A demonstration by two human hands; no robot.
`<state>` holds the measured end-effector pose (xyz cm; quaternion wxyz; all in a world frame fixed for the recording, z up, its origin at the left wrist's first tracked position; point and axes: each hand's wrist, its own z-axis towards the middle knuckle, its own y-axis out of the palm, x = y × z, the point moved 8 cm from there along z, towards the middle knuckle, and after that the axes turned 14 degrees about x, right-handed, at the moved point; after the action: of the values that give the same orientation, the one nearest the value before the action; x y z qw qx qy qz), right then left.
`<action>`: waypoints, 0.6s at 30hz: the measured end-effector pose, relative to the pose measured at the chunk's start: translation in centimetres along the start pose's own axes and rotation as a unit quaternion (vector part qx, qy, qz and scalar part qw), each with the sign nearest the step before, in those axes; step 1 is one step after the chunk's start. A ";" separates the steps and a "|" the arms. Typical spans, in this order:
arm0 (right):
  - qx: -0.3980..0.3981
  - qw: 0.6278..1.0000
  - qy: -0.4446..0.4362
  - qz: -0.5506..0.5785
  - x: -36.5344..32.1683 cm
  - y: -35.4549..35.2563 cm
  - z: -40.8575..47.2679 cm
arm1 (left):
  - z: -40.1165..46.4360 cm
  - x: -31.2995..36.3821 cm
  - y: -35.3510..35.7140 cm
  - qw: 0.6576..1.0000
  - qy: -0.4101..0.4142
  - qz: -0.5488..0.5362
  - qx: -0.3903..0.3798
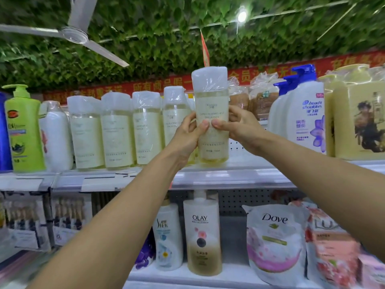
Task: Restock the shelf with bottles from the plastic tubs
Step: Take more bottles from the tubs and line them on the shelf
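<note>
Two bare forearms rise from the lower corners of the frame and meet at centre. The left hand (pixel 188 132) wraps the near side of a shrink-wrapped bottle (pixel 211 113), thumb across the label, while the right hand (pixel 239 127) closes on the opposite side, its thumb meeting the other at the front. Each grip is clamped on the bottle, probably because the plastic film is slick and the tall container needs steadying from both sides.

The bottle stands upright at the centre of the frame, its base at or just above the front edge of the top shelf (pixel 208 176); whether it rests there cannot be told. It faces label outward, in line with the row of matching bottles (pixel 116 130) to its left, so it looks meant to extend that row into the gap before the white shampoo bottle (pixel 306 122) at right.

Below, in the lower centre, a cream pump bottle (pixel 203 234) and a refill pouch (pixel 275 245) sit on the next shelf. No plastic tubs are in view.

Farther back, a ceiling fan (pixel 73 34) hangs at upper left.
</note>
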<state>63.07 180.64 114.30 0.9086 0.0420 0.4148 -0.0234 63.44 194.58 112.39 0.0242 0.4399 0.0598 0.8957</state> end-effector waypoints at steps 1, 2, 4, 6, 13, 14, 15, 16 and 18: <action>0.000 1.000 0.004 -0.005 0.2 0.1 0.3 | 0.1 -0.1 0.0 1.000 0.000 0.005 0.000; 0.000 1.000 0.007 -0.009 0.3 0.2 0.5 | 0.2 -0.1 0.1 1.000 0.001 0.010 0.000; 0.003 1.000 0.018 -0.012 0.7 0.2 0.8 | 0.4 -0.4 0.3 1.000 -0.004 0.018 0.002; 0.005 0.999 0.029 -0.018 1.2 0.4 1.0 | 0.7 -0.8 0.4 1.000 -0.009 0.028 0.007; -0.018 0.997 0.042 -0.058 2.0 0.9 0.8 | 0.5 -1.9 0.1 0.998 -0.028 0.050 0.023; -0.024 0.997 0.042 -0.065 2.3 1.0 0.6 | 0.4 -2.1 0.0 0.998 -0.019 0.052 0.027; -0.026 0.997 0.041 -0.068 2.4 1.1 0.4 | 0.3 -2.2 0.0 0.998 -0.007 0.053 0.032; -0.025 0.997 0.038 -0.069 2.5 1.2 0.2 | 0.1 -2.2 0.0 0.998 0.007 0.054 0.042; -0.023 0.997 0.031 -0.070 2.5 1.3 0.2 | -0.1 -2.0 0.1 0.995 0.033 0.067 0.059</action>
<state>64.95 181.91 112.64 0.8923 -0.0072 0.4448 -0.0766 64.62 194.32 110.78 -0.0639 0.4142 0.0842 0.9040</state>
